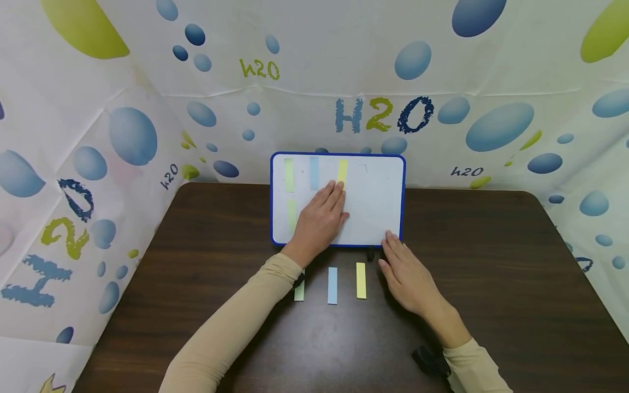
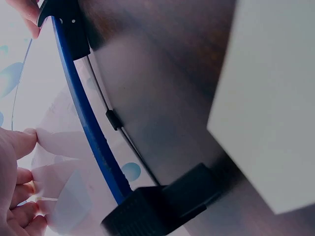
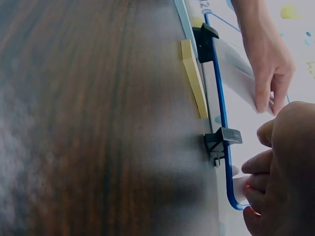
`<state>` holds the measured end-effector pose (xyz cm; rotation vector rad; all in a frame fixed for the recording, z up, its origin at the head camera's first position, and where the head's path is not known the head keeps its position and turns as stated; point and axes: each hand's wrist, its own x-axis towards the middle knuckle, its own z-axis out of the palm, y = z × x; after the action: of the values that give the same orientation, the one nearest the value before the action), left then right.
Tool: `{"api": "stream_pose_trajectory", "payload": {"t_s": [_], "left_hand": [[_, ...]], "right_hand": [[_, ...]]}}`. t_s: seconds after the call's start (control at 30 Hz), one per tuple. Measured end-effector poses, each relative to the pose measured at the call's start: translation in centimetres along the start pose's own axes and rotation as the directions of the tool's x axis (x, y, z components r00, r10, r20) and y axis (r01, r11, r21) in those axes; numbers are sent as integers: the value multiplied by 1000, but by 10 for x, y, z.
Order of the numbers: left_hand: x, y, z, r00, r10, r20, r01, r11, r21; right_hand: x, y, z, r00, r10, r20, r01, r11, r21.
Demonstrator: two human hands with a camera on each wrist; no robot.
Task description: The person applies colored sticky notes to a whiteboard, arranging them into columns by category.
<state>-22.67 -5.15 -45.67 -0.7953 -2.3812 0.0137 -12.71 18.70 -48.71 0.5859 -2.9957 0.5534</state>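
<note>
A small whiteboard (image 1: 373,202) with a blue frame stands at the back of the table. My left hand (image 1: 319,218) lies against it, straight fingertips at the lower end of a yellow sticky strip (image 1: 342,168) near the top. Left of that strip are a blue sticky strip (image 1: 314,173) and a green sticky strip (image 1: 289,176). A second green strip (image 1: 292,214) sits lower, partly covered by the left hand. My right hand (image 1: 408,275) has its fingers extended, the tips at the board's lower right corner.
In front of the board lie pads of sticky strips: green (image 1: 299,293), blue (image 1: 332,285) and yellow (image 1: 361,281). The left wrist partly covers the green pad. Black clips (image 3: 224,137) grip the board's lower edge. A printed sheet (image 1: 314,76) hangs behind the brown table (image 1: 491,262).
</note>
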Motion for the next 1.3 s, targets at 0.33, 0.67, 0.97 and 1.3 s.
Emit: {"api": "stream_pose_trajectory", "payload": {"t_s": [0.33, 0.67, 0.97, 1.3], "left_hand": [[1, 2, 0, 1000, -5, 13, 5, 1000, 7], [2, 1, -2, 1000, 10, 17, -10, 999, 32], [0, 2, -4, 1000, -8, 20, 9, 1000, -12], [-4, 3, -7, 1000, -19, -19, 18, 997, -77]], "right_hand": [[0, 1, 1, 1000, 10, 4, -10, 1000, 12], [1, 0, 0, 1000, 21, 8, -21, 999, 33], [-1, 1, 2, 1000, 19, -14, -18, 998, 57], [-3, -4, -3, 998, -25, -50, 27, 999, 46]]}}
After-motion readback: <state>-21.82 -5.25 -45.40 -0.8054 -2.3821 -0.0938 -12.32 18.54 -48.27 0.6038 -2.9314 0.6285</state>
